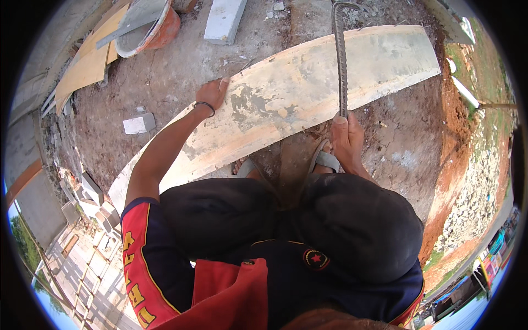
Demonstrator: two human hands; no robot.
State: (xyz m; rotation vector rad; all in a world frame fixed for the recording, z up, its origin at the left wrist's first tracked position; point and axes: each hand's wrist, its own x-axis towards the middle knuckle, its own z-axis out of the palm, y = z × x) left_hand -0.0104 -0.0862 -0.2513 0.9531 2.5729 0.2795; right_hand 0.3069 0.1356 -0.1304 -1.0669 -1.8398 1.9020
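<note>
A long wooden board [308,82], pale and smeared with grey cement, lies slantwise in front of my knees. My left hand [213,93], with a dark band at the wrist, grips the board's far edge left of its middle. My right hand [347,135] is closed around the near end of a ribbed steel rebar rod [341,66], its thumb lying along the metal. The rod crosses over the board, and its bent far end reaches past the far edge. Several nails stick out along that far edge. The fingers under both hands are partly hidden.
A white block [224,22] lies beyond the board, and a smaller broken block [139,124] at the left. An orange bucket [159,33] stands far left beside plywood sheets [85,71]. My sandalled feet [325,159] are close to the board's near edge. Rubble [467,203] lies right.
</note>
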